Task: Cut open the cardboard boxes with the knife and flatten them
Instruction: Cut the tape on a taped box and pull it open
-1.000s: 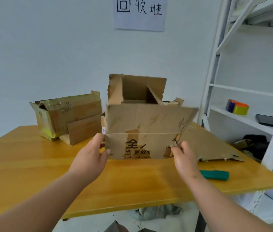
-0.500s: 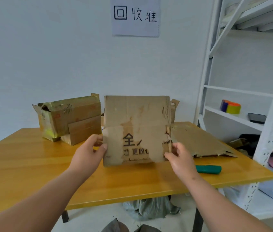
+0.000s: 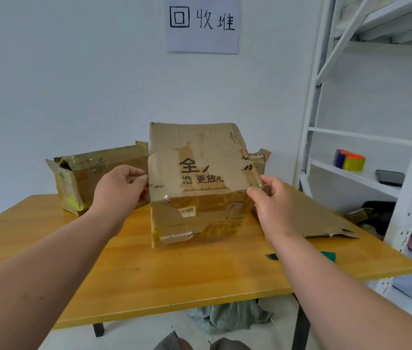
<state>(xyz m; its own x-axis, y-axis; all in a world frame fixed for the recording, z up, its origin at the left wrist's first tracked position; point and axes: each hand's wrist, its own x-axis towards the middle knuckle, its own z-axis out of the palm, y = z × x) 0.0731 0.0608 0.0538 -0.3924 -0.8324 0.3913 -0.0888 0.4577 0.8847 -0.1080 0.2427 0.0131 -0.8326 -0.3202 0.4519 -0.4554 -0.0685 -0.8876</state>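
Raised over the yellow surface (image 3: 149, 279) – the printed cardboard box (image 3: 199, 183), dead ahead between the 2 hands, long axis left-to-right, equally near both. Left hand (image 3: 119, 188) pinching its left edge, right hand (image 3: 273, 200) its right corner. Knife (image 3: 327, 256) lying just right of the right forearm.

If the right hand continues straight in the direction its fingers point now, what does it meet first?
The right hand already pinches the cardboard box at its right edge, so the box comes first; depth beyond it is unclear.

Brown cardboard box (image 3: 199, 183) with black print, yellow-orange wooden table (image 3: 199, 274), green knife handle (image 3: 328, 255), white shelving (image 3: 401, 137).
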